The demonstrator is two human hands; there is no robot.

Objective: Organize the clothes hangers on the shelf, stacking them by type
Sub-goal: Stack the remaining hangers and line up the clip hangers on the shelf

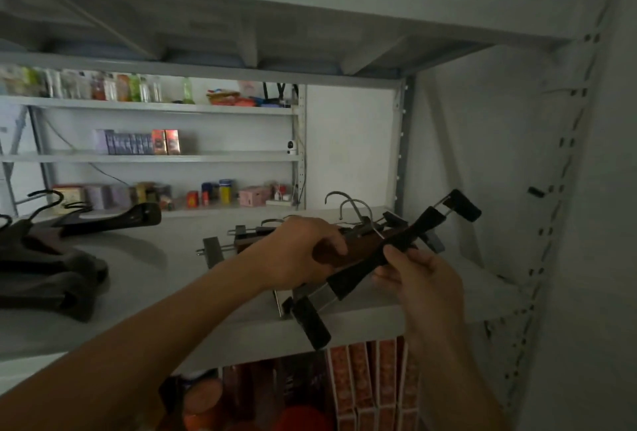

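On the grey shelf [144, 258] lies a pile of wooden clip hangers [238, 241] with metal hooks, right of centre. My left hand [300, 251] grips a brown wooden clip hanger [331, 255] on top of that pile. My right hand [417, 279] pinches the bar of a black clip hanger [379, 255], held diagonally above the pile, one clip past the shelf's front edge. A stack of dark wide-shouldered coat hangers [48, 258] sits at the shelf's left end.
A shelf board [310, 7] hangs low overhead. A perforated metal upright [565, 162] and wall close the right side. Orange boxes [372, 389] fill the level below. Behind stands another rack with bottles and small boxes [138, 143].
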